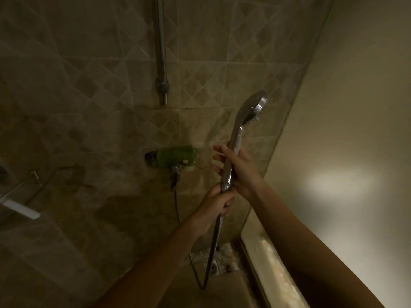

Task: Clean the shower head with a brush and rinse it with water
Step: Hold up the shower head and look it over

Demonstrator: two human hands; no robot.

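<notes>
Two bare forearms reach up from the bottom of the view. The right hand [241, 170] wraps around the chrome handle of the shower head [252, 110], fingers partly spread on its far side. The left hand [216, 202] is closed around the hose [213, 245] just under the handle's base, the two hands nearly touching. The head is held upright in front of the tiled wall [77, 85], off the rail [160, 52], with its face turned away to the right, toward the frosted panel [355, 107]. The hose loops down toward the floor and back up to the mixer [175, 158], which has a green body.

No brush is in view and no water runs, so the step looks like the start: taking the head in hand before scrubbing. The next move probably calls for turning the face toward the person and freeing one hand to fetch a brush.

No brand, label or writing can be read; the light is too dim.
</notes>
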